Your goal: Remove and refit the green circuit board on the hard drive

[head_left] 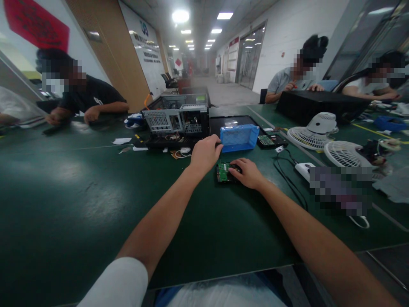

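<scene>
1. Lying just right of frame center on the green table (96,221): a flat black unit with a green circuit board (223,173).
2. Right hand (248,172) is on its right end, thumb and fingers over the top. Can't tell if it's gripping or just resting.
3. Left hand (205,155) is up and left of the board, fingers bent beside the left edge of the blue bin (241,149). Fingertips partly hidden, can't tell if they grasp anything.
4. Blue bin sits just beyond the board, open side toward camera.
5. Right of bin: second board unit (271,141). Behind bin: flat black panel (234,121).
6. Upper middle, left of bin: opened computer case (174,121), loose bits at its base.
7. Right side: two white fans (304,137), white power strip (304,170), black cable (289,181).
8. Upper left: person in black top (94,94), arms on table. Upper right: person in light top (283,83) behind a black box (322,104).
</scene>
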A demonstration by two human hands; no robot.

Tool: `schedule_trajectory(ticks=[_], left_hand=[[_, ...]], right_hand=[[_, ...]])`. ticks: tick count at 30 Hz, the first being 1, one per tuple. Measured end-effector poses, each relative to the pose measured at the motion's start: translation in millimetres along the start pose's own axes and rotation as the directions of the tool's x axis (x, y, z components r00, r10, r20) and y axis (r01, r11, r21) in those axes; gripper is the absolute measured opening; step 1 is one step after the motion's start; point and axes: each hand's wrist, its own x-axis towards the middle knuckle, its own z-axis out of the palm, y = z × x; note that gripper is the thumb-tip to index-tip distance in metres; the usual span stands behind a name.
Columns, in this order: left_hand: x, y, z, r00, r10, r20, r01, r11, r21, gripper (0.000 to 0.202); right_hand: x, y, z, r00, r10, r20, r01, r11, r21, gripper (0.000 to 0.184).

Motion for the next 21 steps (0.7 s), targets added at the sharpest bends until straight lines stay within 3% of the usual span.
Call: schedule_trajectory(ticks=[14,21], left_hand=[[-0.6,-0.2,7.7,0.994,-0.075,-0.082,0.063,0.987,-0.149,0.023],[-0.7,0.4,6.0,0.997,-0.072,-0.037,0.067,0.992,-0.107,0.003]], right_hand=[[-1.2,0.0,1.1,1.000,0.003,-0.018,-0.003,1.000,0.011,0.039],[-0.3,0.9,1.3,1.000,-0.004,-0.005,0.004,1.000,-0.002,0.041]])
